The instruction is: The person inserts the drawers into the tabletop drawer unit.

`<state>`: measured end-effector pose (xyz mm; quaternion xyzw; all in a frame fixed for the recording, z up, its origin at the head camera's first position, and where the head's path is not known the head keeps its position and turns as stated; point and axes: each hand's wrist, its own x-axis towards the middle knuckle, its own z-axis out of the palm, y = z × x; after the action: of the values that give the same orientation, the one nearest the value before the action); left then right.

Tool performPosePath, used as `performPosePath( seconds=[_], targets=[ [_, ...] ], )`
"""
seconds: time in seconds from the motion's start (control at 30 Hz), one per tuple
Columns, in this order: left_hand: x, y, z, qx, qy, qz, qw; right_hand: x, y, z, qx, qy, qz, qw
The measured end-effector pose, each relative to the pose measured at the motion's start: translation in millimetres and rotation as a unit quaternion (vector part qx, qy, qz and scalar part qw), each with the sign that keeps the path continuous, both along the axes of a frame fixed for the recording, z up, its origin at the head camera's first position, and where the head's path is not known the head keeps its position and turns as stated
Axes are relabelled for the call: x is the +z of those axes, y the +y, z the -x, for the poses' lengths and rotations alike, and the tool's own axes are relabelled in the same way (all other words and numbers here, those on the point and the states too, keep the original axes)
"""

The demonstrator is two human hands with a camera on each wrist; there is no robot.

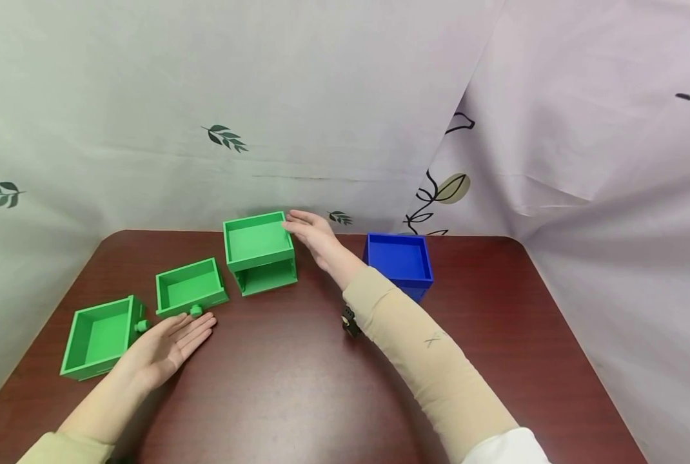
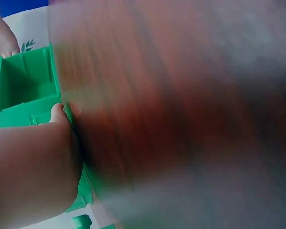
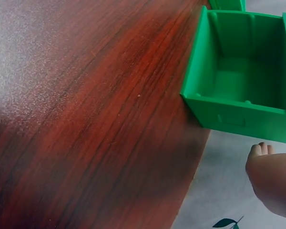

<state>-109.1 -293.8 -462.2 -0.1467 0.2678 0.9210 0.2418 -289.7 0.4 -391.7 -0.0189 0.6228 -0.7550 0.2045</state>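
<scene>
A green cabinet shell with an open front and a shallow tray top stands at the back of the table. My right hand lies along its right side with straight fingers, fingertips close by the top edge. In the right wrist view, the shell's hollow opening faces the camera, with the hand beside its wall. My left hand is spread, palm turned up, with its fingertips just below the knob of a small green drawer. Neither hand grips anything.
Farther left sits another green drawer, its knob pointing right. A blue box with a tray top stands to the right, partly behind my right forearm. Patterned cloth hangs behind the dark red table.
</scene>
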Motion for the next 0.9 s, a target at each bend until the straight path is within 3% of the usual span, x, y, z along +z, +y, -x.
performPosePath(
  seconds=[0.2, 0.57, 0.9],
  targets=[
    [2.3, 3.7, 4.1, 0.009, -0.025, 0.042, 0.9988, -3.5, -6.0, 0.3, 0.019, 0.026, -0.038, 0.999],
    [4.7, 11.6, 9.9, 0.017, -0.041, 0.074, 0.9963, -12.4, -8.6, 4.3, 0.043, 0.088, -0.046, 0.994],
    [1.2, 10.8, 8.7, 0.036, -0.029, 0.042, 0.9981, -22.2, -9.0, -4.5, 0.012, 0.109, -0.039, 0.993]
  ],
)
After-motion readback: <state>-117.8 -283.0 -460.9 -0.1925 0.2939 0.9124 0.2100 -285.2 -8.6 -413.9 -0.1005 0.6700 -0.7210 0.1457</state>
